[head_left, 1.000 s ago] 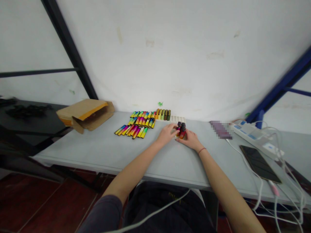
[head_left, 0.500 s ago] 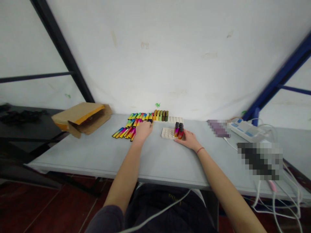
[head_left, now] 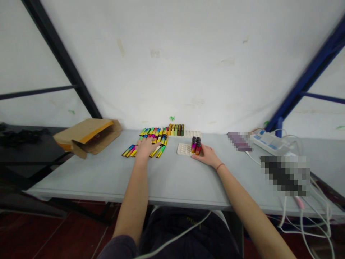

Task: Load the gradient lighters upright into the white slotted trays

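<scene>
Lying beneath left fingers [head_left: 143, 144]: rainbow lighters [head_left: 159, 134]

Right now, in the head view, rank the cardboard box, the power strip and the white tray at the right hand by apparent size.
1. cardboard box, clearly largest.
2. power strip, partly under cables.
3. white tray, smallest, though the lighters and the right hand cover part of it.
</scene>
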